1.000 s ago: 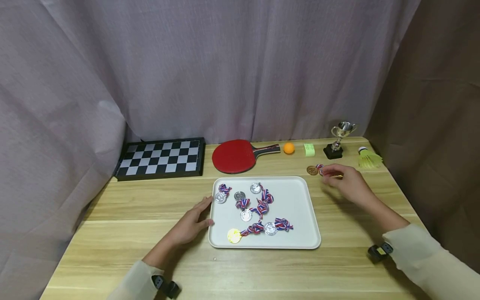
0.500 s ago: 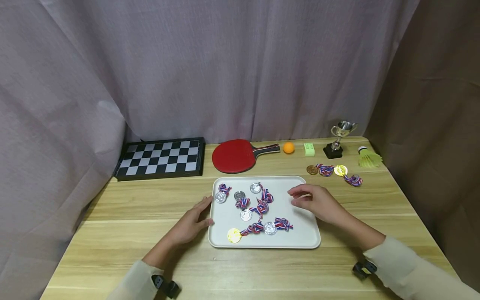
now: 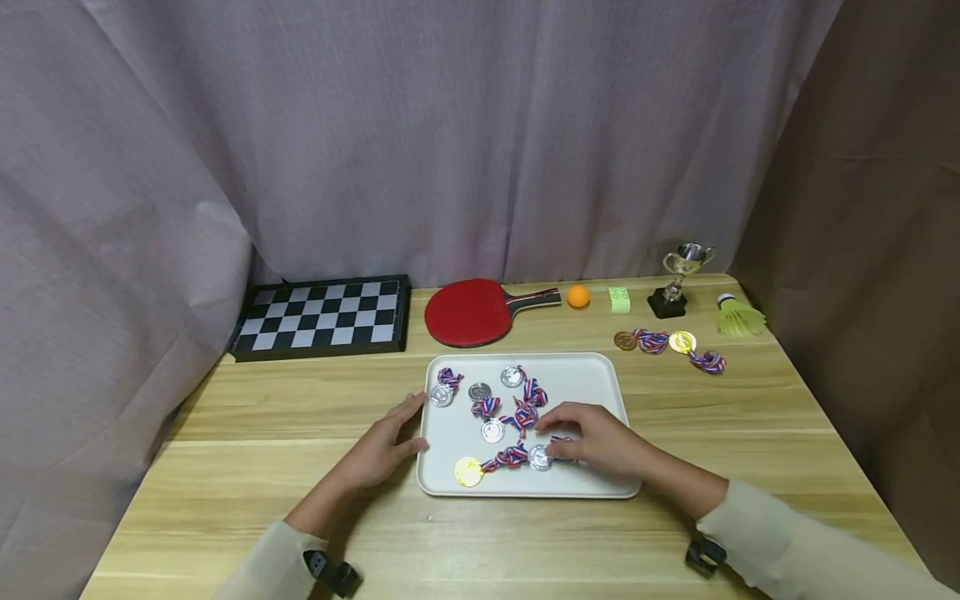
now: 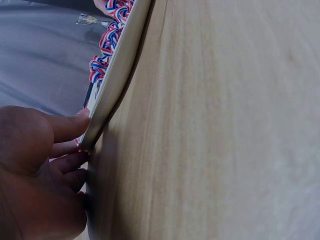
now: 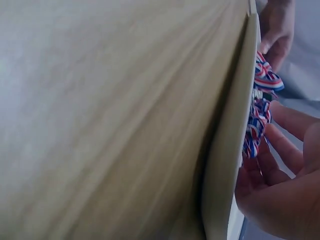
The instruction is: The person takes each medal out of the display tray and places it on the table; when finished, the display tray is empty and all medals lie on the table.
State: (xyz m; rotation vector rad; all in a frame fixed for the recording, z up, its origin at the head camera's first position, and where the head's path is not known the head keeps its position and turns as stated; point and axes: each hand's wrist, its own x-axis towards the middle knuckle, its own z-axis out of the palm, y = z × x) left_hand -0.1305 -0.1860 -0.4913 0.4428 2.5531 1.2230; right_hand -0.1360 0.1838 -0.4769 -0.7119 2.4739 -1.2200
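A white tray point(image 3: 592, 375) lies mid-table with several silver medals on red-white-blue ribbons and one gold medal point(image 3: 468, 472). My left hand point(image 3: 382, 446) rests against the tray's left edge; the left wrist view shows the thumb point(image 4: 65, 125) on the rim point(image 4: 120, 60). My right hand point(image 3: 596, 442) is over the tray's front right, fingers loosely spread and touching the ribbon point(image 5: 257, 130) of a silver medal point(image 3: 539, 457). A bronze medal point(image 3: 625, 340) and a gold medal point(image 3: 681, 341) lie on the table beyond the tray.
Along the back stand a chessboard point(image 3: 322, 315), a red paddle point(image 3: 468, 312), an orange ball point(image 3: 577, 296), a green block point(image 3: 618, 298), a small trophy point(image 3: 675, 283) and a yellow shuttlecock point(image 3: 738, 317). Curtains close off the back and sides.
My right hand left a gold medal by the bronze one at the back right, then moved left and nearer into the tray onto a silver medal's ribbon. The left hand has stayed put.
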